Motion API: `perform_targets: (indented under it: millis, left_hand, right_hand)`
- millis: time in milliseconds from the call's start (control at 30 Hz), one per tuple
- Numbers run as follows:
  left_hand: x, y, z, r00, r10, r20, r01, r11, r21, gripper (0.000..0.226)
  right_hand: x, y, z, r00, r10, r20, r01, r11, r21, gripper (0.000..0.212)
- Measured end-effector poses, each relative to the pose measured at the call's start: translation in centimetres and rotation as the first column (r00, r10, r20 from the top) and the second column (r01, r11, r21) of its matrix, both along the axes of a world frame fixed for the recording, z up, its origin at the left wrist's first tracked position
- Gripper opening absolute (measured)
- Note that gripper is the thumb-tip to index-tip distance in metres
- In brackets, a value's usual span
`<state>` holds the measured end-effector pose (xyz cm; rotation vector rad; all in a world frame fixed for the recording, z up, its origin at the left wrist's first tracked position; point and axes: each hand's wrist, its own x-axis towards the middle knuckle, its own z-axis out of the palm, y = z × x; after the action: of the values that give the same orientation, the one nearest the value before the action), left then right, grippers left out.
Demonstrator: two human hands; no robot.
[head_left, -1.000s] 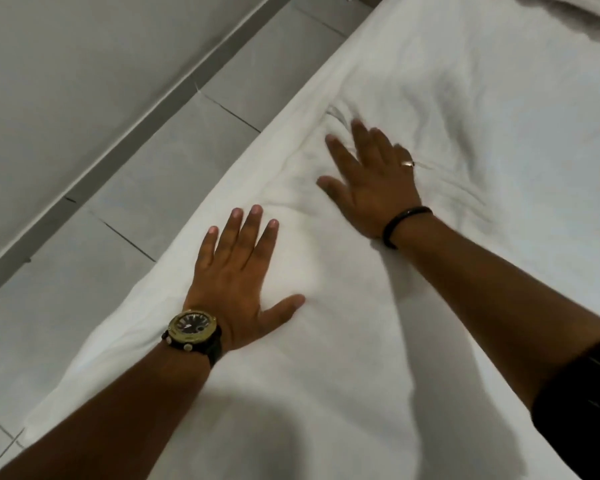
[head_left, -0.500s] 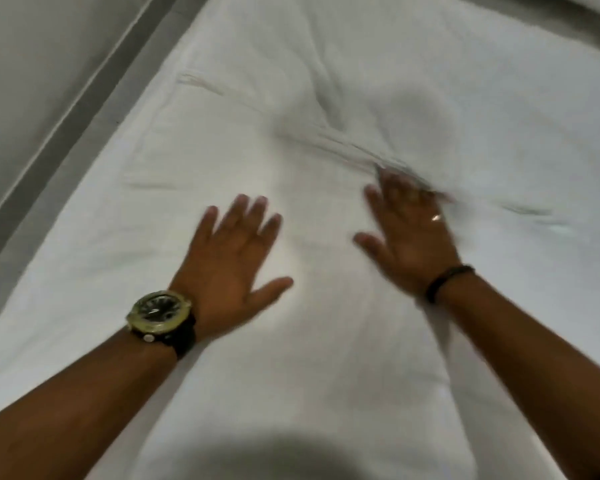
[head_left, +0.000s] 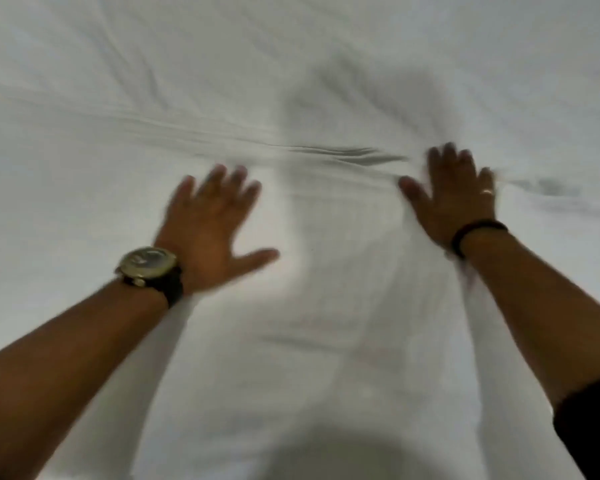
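Note:
A white bed sheet (head_left: 309, 81) fills the whole view. My left hand (head_left: 212, 226), with a gold watch on a black strap at the wrist, lies flat on it left of centre, fingers spread. My right hand (head_left: 454, 195), with a ring and a black wristband, presses flat on the sheet to the right. A long ridge of wrinkles (head_left: 326, 150) runs across the sheet just beyond both sets of fingertips. Both hands are blurred by motion.
Softer creases (head_left: 129, 64) cross the far part of the sheet. A shadow (head_left: 343, 455) falls on the cloth at the bottom edge. No floor or wall shows.
The view has swung right, away from the floor and wall, onto the bed. Both flat hands have slid across the sheet and spread further apart, pushing wrinkles ahead of them.

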<state>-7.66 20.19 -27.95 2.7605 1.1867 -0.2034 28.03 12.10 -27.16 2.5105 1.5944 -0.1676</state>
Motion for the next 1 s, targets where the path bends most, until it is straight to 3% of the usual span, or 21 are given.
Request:
perform_targets:
  millis: [67,100,200,267,333,367,467,567,600,667,733,767,867,933,1000]
  left_hand:
    - [0.5,2.2,-0.4,0.984,0.176,-0.02,-0.175,0.984,0.036,0.105]
    - [0.4,3.2,-0.4,0.971,0.235,-0.042,-0.234,0.972,0.025,0.104]
    - [2.9,2.0,0.1,0.94,0.338,-0.037,-0.339,0.941,-0.012,0.098]
    - [4.1,-1.9,0.4,0.971,0.237,-0.01,-0.237,0.969,-0.063,0.095]
    - [2.0,-7.8,0.6,0.998,0.057,-0.005,-0.057,0.997,-0.057,0.091]
    - [-0.9,-10.5,0.8,0.998,0.057,-0.015,-0.057,0.997,-0.047,0.089]
    - [-8.7,-14.7,1.8,0.966,0.249,-0.064,-0.254,0.963,-0.091,0.091]
    - [-9.2,-15.6,2.5,0.945,0.312,-0.098,-0.321,0.941,-0.105,0.092]
    - [-7.9,-16.0,2.5,0.961,0.267,-0.069,-0.274,0.954,-0.122,0.09]
    - [-6.7,-17.9,2.0,0.998,0.062,-0.01,-0.062,0.992,-0.107,0.084]
    - [-10.2,-19.0,1.7,0.999,-0.043,-0.028,0.041,0.996,-0.08,0.084]
    - [-13.5,-19.0,1.6,0.998,0.018,-0.064,-0.022,0.998,-0.058,0.088]
    - [-24.6,-19.6,2.1,0.942,0.276,-0.194,-0.282,0.959,-0.004,0.101]
    - [-28.1,-20.2,2.8,0.921,0.323,-0.218,-0.339,0.94,-0.041,0.101]
    - [-27.1,-21.1,2.7,0.95,0.274,-0.149,-0.289,0.953,-0.092,0.098]
  right_hand:
    - [3.5,0.0,1.2,0.978,-0.197,-0.068,0.197,0.98,-0.015,0.098]
    - [2.4,-0.1,1.2,0.982,-0.17,-0.077,0.173,0.985,0.028,0.094]
    - [-6.4,-3.5,0.8,0.965,0.151,-0.212,-0.107,0.972,0.207,0.086]
    - [-11.2,-8.5,0.2,0.919,0.314,-0.239,-0.267,0.941,0.21,0.082]
    - [-10.2,-12.9,-0.4,0.954,0.235,-0.186,-0.194,0.957,0.216,0.082]
    - [-9.1,-14.8,-1.1,0.976,0.152,-0.154,-0.115,0.968,0.225,0.081]
    - [-7.9,-20.7,-1.2,0.979,-0.126,-0.158,0.153,0.973,0.171,0.08]
    - [-16.1,-21.4,1.0,0.916,-0.242,-0.321,0.308,0.935,0.173,0.082]
    - [-19.7,-20.5,1.7,0.909,-0.173,-0.379,0.265,0.942,0.206,0.081]
    - [-26.2,-19.6,2.3,0.916,0.082,-0.393,0.018,0.97,0.243,0.073]
    - [-28.7,-22.0,1.5,0.914,0.22,-0.34,-0.179,0.973,0.148,0.071]
    - [-27.4,-24.3,0.7,0.938,0.187,-0.292,-0.166,0.981,0.097,0.075]
    - [-21.4,-32.1,0.5,0.978,-0.141,-0.155,0.141,0.99,-0.009,0.095]
    - [-20.8,-33.6,2.0,0.913,-0.36,-0.189,0.354,0.933,-0.069,0.107]
    - [-25.2,-31.3,3.0,0.892,-0.386,-0.236,0.386,0.921,-0.049,0.109]
